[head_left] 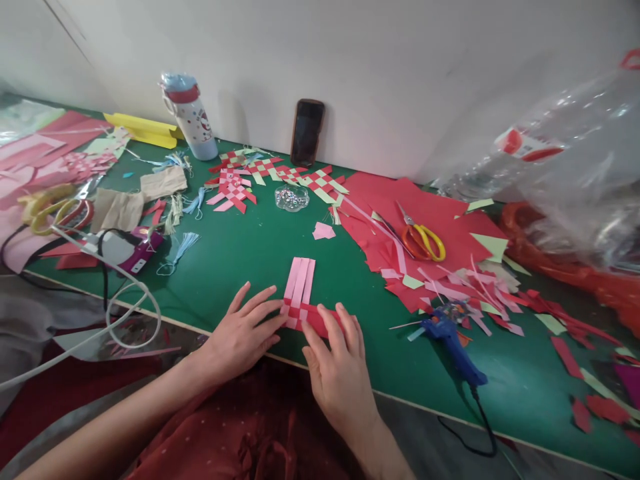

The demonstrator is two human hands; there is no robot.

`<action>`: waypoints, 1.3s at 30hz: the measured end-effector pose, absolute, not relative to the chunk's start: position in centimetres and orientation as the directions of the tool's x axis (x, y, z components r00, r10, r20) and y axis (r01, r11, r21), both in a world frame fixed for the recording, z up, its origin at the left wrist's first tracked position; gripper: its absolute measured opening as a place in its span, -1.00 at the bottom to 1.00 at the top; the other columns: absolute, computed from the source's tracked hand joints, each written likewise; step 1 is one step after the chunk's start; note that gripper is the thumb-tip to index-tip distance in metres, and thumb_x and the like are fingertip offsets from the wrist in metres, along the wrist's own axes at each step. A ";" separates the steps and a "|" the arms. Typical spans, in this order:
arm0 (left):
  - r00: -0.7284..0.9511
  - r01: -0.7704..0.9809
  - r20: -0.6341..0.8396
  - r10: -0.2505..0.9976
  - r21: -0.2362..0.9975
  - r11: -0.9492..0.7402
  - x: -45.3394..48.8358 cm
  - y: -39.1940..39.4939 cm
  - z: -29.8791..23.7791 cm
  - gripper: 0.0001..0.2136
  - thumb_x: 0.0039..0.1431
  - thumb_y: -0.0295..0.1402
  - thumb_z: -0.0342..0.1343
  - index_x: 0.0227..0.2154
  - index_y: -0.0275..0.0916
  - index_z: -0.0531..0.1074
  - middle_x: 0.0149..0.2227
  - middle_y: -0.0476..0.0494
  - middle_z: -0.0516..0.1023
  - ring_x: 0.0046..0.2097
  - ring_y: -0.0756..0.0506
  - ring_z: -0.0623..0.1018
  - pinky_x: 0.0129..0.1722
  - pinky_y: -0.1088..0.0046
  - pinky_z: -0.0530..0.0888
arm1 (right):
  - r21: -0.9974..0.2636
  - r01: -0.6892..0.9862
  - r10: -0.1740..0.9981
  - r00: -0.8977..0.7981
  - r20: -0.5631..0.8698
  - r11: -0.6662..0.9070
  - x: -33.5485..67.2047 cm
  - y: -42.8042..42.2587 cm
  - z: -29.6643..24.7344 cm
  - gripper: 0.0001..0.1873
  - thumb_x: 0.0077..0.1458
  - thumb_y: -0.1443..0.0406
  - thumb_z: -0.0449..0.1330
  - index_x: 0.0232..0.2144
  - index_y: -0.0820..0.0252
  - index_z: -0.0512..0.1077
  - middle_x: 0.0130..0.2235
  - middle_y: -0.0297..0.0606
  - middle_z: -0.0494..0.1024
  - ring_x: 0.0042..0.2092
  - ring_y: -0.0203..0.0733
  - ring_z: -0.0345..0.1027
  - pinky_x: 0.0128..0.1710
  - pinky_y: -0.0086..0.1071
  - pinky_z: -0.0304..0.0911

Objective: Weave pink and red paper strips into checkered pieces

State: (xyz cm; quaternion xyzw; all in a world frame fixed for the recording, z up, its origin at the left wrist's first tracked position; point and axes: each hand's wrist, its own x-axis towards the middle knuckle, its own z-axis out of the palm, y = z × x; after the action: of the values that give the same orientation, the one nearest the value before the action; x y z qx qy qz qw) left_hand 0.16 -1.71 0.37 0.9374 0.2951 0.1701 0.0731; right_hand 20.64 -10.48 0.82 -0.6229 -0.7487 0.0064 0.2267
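Observation:
A small weave of pink and red paper strips [299, 293] lies near the front edge of the green table [240, 253]. My left hand [243, 330] rests flat beside it with fingers spread, fingertips touching the weave's left edge. My right hand [340, 363] lies over the red strips on the weave's right side, fingers stretched out and pressing them down.
A blue glue gun [453, 340] lies to the right, with red paper sheets and orange-handled scissors [423, 237] behind it. Finished woven pieces [235, 187], a dish of googly eyes [291, 197], a phone [307, 131] and a bottle [193, 117] stand farther back. Cables and tape rolls [53, 207] crowd the left.

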 end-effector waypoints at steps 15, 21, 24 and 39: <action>0.785 0.512 0.259 0.563 0.241 -0.825 -1.0 -2.3 -1.1 -0.67 0.30 -0.18 0.04 0.09 -0.09 0.39 0.10 -0.03 0.48 0.25 -0.17 0.28 0.36 0.08 -0.14 | -0.289 0.941 0.960 -0.098 0.264 0.175 20.1 -9.6 0.6 -0.68 0.27 0.29 0.02 -0.06 0.08 0.53 0.22 -0.13 0.33 0.32 0.21 -0.08 0.20 0.22 0.01; 0.770 0.522 0.279 0.574 0.240 -0.818 -0.9 -2.4 -1.5 -0.67 0.30 -0.17 0.05 0.08 -0.09 0.39 0.10 -0.01 0.48 0.24 -0.16 0.30 0.36 0.11 -0.24 | -0.238 0.955 0.949 -0.102 0.297 0.177 20.6 -8.9 0.8 -0.66 0.27 0.28 0.02 -0.04 0.11 0.53 0.19 -0.11 0.37 0.31 0.19 -0.03 0.21 0.19 0.00; 0.767 0.529 0.281 0.577 0.231 -0.817 -0.9 -2.5 -1.4 -0.68 0.30 -0.17 0.04 0.07 -0.08 0.40 0.10 0.01 0.48 0.25 -0.14 0.29 0.36 0.12 -0.25 | -0.198 0.962 0.952 -0.127 0.279 0.186 20.6 -8.6 0.7 -0.69 0.26 0.27 0.04 -0.07 0.10 0.54 0.19 -0.13 0.38 0.30 0.18 -0.02 0.21 0.16 0.03; 0.713 0.628 0.235 0.661 0.204 -0.751 -0.3 -2.8 -0.2 -0.63 0.27 -0.17 0.07 0.10 -0.12 0.37 0.12 -0.09 0.44 0.24 -0.17 0.29 0.34 0.09 -0.24 | -0.183 0.963 0.940 -0.135 0.313 0.199 22.9 -11.1 0.5 -0.61 0.31 0.27 -0.02 0.10 0.35 0.34 0.00 -0.08 0.54 0.00 -0.02 0.30 -0.06 -0.16 0.24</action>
State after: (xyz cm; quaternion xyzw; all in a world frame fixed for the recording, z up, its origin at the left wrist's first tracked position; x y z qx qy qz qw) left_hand -0.28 -2.82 -0.15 0.9238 0.3489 0.1477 0.0548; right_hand 22.94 -11.07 0.48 -0.6322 -0.7525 -0.0314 0.1818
